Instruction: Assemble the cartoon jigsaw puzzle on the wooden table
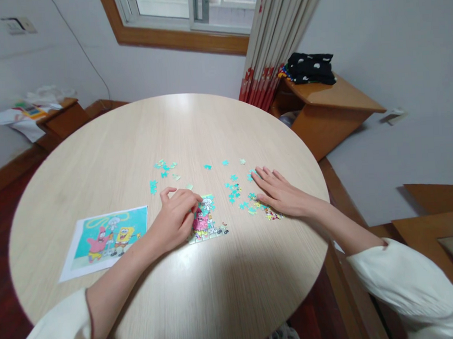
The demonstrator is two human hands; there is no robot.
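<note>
The left hand is palm down with its fingers bent, their tips at the far edge of the part-built puzzle; whether they pinch a piece I cannot tell. The puzzle lies just right of this hand, its left side hidden beneath it. The right hand is spread palm down, fingers apart and stretched forward, grasping nothing visible. Teal pieces lie loose just left of it, and mixed pink and yellow pieces sit on the near side of its thumb. Beyond the left hand is another loose group. Left of that hand, a print lies flat on the surface, partly covered by the forearm. Well beyond the right hand, black cloth rests on a cabinet.
</note>
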